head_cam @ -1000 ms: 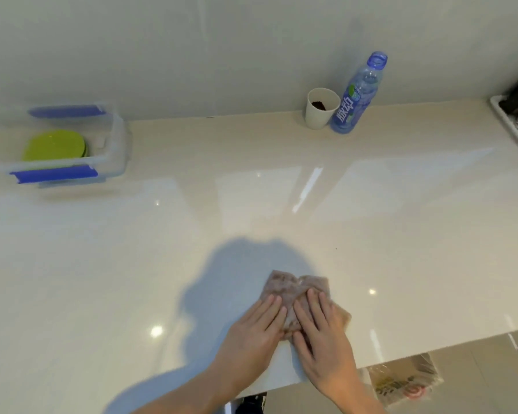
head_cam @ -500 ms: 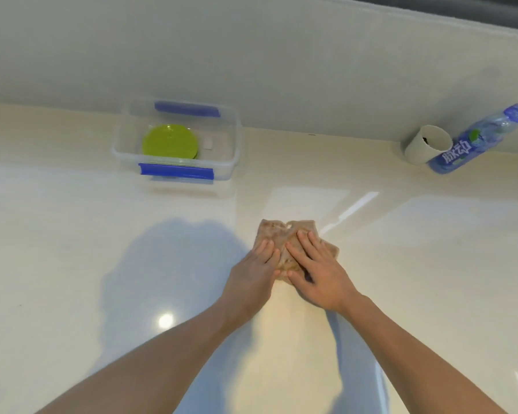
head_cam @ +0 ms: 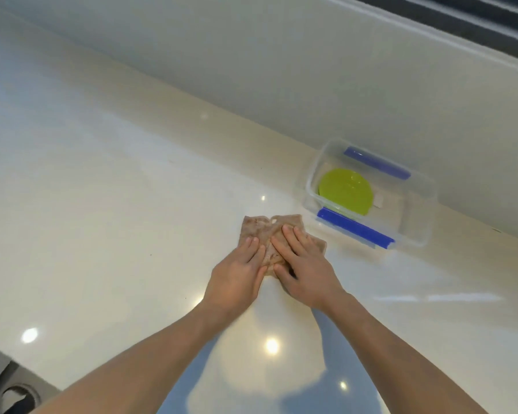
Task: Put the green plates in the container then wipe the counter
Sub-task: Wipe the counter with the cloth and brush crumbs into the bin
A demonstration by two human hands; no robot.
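A brown cloth lies flat on the pale glossy counter. My left hand and my right hand press down on it side by side, fingers flat and pointing away from me. To the right of the cloth, against the back wall, stands a clear plastic container with blue clips. Green plates lie stacked inside it at its left end. The cloth's near part is hidden under my hands.
The white backsplash wall runs along the far edge of the counter. The counter's near left corner ends at bottom left, where a dark floor object shows. Ceiling lights reflect on the counter surface.
Both hands have pushed the cloth leftward and farther across the counter. The view swung left, so the container now sits to the right of the cloth and the cup and bottle left the frame.
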